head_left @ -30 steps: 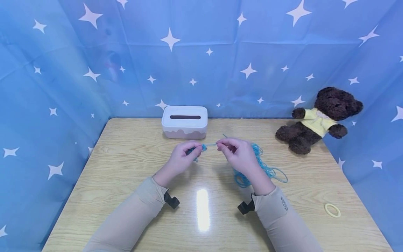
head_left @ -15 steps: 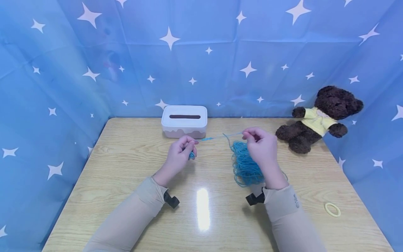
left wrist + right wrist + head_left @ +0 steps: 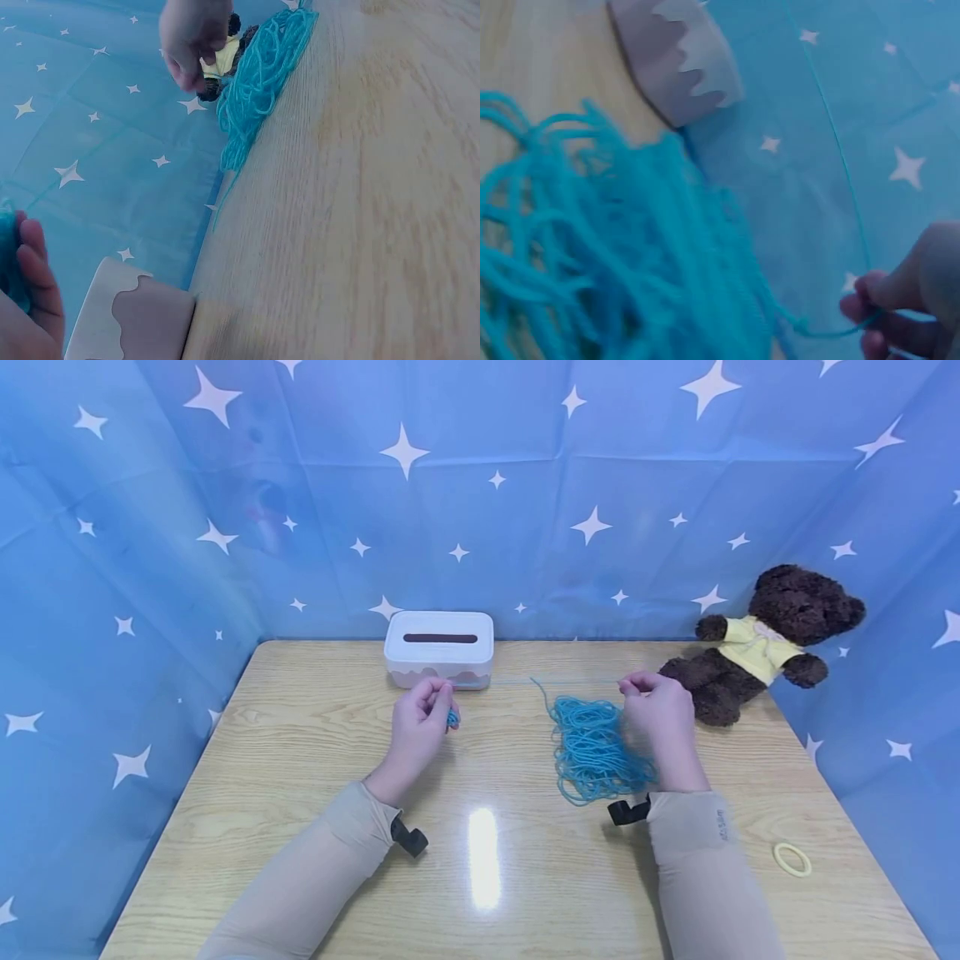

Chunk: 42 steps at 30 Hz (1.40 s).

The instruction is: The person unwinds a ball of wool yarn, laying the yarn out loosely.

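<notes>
My left hand (image 3: 420, 720) grips a small wound bundle of blue yarn (image 3: 10, 262), partly hidden by the fingers. A thin strand of yarn (image 3: 843, 159) stretches taut from it across to my right hand (image 3: 662, 712), which pinches it between thumb and fingertips. From those fingertips the strand runs on to a loose heap of blue yarn (image 3: 588, 752) lying on the table, below and left of the right hand. One free end of the heap curls up toward the back of the table.
A white and pinkish tissue box (image 3: 439, 652) stands at the table's back, just beyond the left hand. A brown teddy bear (image 3: 759, 647) in a yellow shirt leans at the back right. A pale yellow ring (image 3: 792, 860) lies on the wooden table (image 3: 300, 752) at front right.
My right hand has moved right and slightly back, drawing out a longer strand between the hands and uncovering the yarn heap. My left hand has shifted slightly left and back.
</notes>
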Each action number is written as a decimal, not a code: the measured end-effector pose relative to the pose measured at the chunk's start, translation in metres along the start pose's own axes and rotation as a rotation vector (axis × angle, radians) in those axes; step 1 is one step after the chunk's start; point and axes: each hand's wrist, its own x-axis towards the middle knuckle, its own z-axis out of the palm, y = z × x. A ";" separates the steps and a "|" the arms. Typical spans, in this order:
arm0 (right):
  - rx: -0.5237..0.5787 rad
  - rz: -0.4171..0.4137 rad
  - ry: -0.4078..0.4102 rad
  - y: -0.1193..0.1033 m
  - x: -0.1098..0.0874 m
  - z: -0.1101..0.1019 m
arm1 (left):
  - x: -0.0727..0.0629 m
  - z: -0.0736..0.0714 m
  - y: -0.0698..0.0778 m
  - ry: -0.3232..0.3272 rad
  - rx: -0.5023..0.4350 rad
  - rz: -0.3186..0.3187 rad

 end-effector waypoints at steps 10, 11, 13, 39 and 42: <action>-0.214 -0.130 -0.196 -0.013 -0.007 0.017 | 0.001 0.002 -0.004 -0.153 0.054 -0.072; -0.186 -0.182 -0.173 -0.020 -0.012 0.020 | 0.001 0.002 -0.004 -0.166 0.058 -0.075; -0.102 -0.313 -0.144 -0.034 -0.022 0.028 | 0.000 0.002 -0.003 -0.188 0.064 -0.080; 0.182 -0.435 0.114 -0.048 -0.029 0.039 | -0.001 0.004 -0.002 -0.262 0.047 -0.085; 0.137 -0.364 0.143 -0.036 -0.019 0.030 | -0.001 0.004 -0.002 -0.265 0.029 -0.091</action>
